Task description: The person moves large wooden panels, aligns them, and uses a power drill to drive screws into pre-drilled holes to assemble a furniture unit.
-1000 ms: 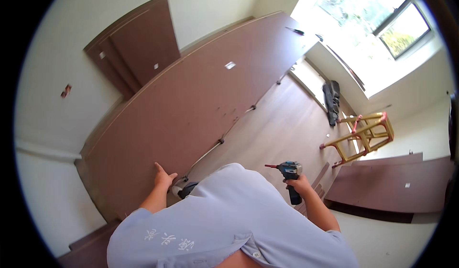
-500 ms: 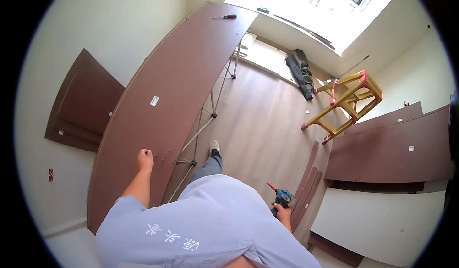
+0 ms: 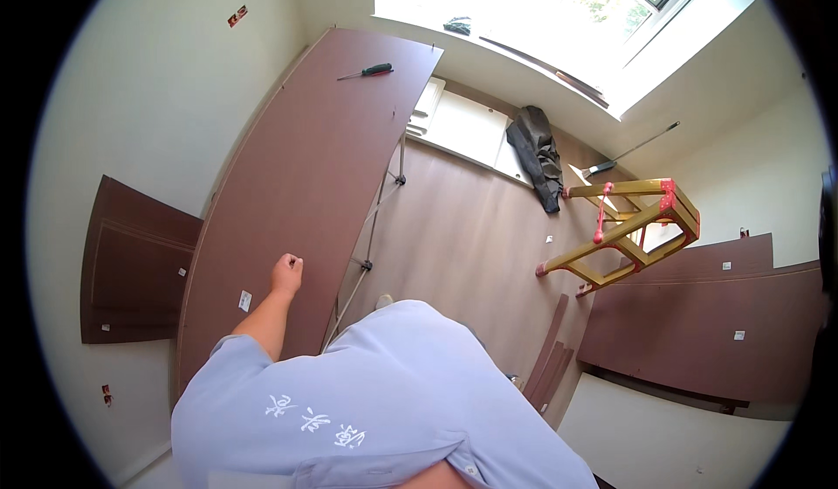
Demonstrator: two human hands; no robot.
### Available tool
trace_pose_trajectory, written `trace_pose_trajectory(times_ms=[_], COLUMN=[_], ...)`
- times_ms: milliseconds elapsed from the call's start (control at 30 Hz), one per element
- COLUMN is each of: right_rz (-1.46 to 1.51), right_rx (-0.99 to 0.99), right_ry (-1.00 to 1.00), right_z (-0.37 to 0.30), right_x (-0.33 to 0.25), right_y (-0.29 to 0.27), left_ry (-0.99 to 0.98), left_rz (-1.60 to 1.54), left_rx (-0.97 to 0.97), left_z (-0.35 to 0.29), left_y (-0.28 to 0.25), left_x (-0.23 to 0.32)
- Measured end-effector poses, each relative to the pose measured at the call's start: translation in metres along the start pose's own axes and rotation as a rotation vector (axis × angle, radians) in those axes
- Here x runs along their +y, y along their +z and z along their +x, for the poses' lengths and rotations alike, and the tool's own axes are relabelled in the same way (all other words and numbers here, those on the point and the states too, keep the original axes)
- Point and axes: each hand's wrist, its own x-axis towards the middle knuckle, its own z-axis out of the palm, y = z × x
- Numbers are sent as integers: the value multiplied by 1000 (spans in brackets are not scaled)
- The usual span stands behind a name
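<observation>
My left hand [image 3: 287, 272] is closed, its fingers curled together over a long brown panel [image 3: 305, 153]. Whatever those fingers may hold is hidden or too small to make out. A white label [image 3: 245, 300] is stuck on the panel beside my left forearm. Toward the panel's far end lies a screwdriver [image 3: 377, 70] with a dark green handle. Small pegs or screws stand up near that end. My right hand is out of sight behind my shirt. Only a small dark scrap of something shows past the shirt's right side, too little to name.
Thin metal folding legs [image 3: 367, 266] support the panel. A yellow and red stepladder [image 3: 637, 223] stands at right, near a black cloth or bag [image 3: 537, 157] and a long-handled tool [image 3: 602, 167]. Brown boards [image 3: 681, 323] lean along the right wall; narrow strips [image 3: 548, 371] lie on the floor.
I have moved forward along the panel toward the window, my closed left hand travelling over it. The cordless drill in my right hand has gone out of clear view behind my shirt.
</observation>
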Motion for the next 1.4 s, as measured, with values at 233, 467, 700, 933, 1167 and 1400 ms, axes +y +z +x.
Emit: trace_pose_trajectory(times_ms=[233,467,700,933,1167,1400], right_rz=[178,230,426,550,71,56], right_rx=[63,66,183,331,283,226], right_ry=[8,-37,-53,-24,182,182], right_z=[103,228,299,311,279,296], right_x=[-157,-289,-421,-519,-543,-595], right_y=[-67,-152,-255,-289,-267,-277], left_ry=[-57,-80,21,32,162,329], left_rz=[-16,16,-120,516,748,864], left_rx=[-80,-36,-52,-80,-402,-477], left_z=[142,261,436,561,620,634], left_y=[74,150,168,169,174,188], left_x=[133,253,390,472,483,474])
